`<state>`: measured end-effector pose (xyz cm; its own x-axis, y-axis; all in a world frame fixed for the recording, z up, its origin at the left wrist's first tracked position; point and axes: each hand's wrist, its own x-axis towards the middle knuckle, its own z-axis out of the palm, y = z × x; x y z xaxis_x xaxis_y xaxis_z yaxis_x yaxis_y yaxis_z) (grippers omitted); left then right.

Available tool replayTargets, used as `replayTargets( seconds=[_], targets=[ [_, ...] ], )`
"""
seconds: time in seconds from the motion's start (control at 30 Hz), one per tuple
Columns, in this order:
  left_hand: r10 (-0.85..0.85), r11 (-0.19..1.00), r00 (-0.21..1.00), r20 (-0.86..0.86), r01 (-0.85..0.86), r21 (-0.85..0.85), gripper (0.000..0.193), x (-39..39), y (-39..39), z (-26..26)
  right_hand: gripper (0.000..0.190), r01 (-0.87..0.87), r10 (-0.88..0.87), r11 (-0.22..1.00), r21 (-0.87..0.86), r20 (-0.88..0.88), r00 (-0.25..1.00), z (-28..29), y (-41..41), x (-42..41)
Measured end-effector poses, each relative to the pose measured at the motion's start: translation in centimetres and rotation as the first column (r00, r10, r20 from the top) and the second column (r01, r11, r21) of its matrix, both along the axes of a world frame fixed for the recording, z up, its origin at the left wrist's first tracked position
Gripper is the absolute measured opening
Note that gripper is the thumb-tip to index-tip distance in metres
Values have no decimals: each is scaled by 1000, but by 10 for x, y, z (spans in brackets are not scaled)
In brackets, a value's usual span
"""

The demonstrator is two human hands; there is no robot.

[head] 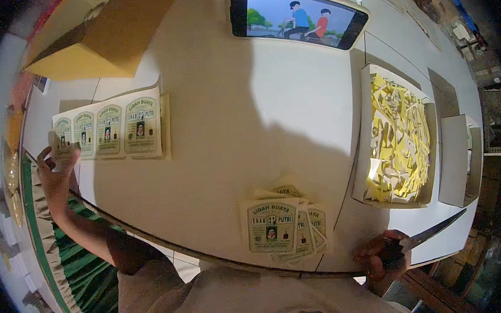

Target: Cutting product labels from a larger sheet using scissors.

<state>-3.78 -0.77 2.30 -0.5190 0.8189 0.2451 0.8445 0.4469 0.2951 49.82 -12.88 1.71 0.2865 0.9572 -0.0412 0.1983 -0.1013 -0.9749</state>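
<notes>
My left hand [58,169] is at the left end of a strip of printed paper labels [109,128], its thumb and fingers apart. The thumb overlaps the lowest part of the end label; whether the fingertips touch the paper I cannot tell. More sheets lie under the strip, showing at its right edge. In my right hand [384,254], at the table's front edge, is a pair of scissors [435,231], blades pointing right and seemingly together. Between the hands, near my body, lies a loose overlapping pile of cut labels [273,227] bearing the same print.
An open cardboard box [434,186] on the right holds yellow and white paper scraps [397,140]. Beyond it stands a smaller box [452,162]. A phone [299,18] playing a cartoon is at the back of the white table [212,115]. A large yellow-brown carton [104,40] occupies the back left.
</notes>
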Motion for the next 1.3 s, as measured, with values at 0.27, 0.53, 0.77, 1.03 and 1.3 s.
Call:
replayTargets(
  seconds=[0.27,0.53,0.77,1.03,1.3],
  targets=[
    [-161,841,841,516,-157,518,56,-27,-2,-13,53,74,-56,990,121,-147,988,2,1,-10],
    [-467,579,625,626,-319,750,29,2,-26,13,43,8,39,972,234,-194,980,6,4,-16],
    [-691,392,519,504,-316,864,35,61,-44,35,48,112,-89,912,396,-75,993,7,3,-21],
    [-817,405,258,515,-380,832,31,173,-93,61,64,10,32,891,454,-84,996,41,16,-43],
    [-915,403,-106,389,-247,881,32,203,-108,36,48,1,45,916,401,-104,994,52,10,-57]
  ],
)
